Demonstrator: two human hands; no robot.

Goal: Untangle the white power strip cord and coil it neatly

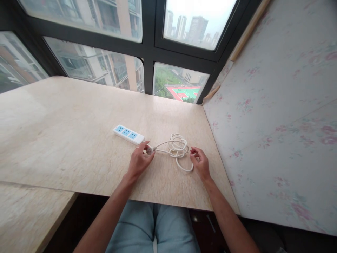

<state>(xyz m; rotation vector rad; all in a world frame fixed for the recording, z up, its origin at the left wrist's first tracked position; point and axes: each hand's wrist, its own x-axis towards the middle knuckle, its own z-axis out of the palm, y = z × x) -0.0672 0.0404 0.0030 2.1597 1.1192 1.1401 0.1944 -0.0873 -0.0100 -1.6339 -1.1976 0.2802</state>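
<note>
A white power strip (129, 134) with blue sockets lies flat on the pale marble-patterned table (65, 133). Its white cord runs right into a loose coil (179, 147). My left hand (140, 160) is closed, pinching the plug or cable end (150, 149) just beside the strip's near end. My right hand (200, 162) rests on the table at the coil's right side, fingers loosely curled and nearly touching the cord loop; nothing is clearly gripped in it.
A wall with floral wallpaper (276, 123) rises along the table's right edge. Dark-framed windows (147, 52) stand behind the table. A second tabletop section (26, 218) lies lower left. My knees in blue trousers (155, 228) sit under the front edge.
</note>
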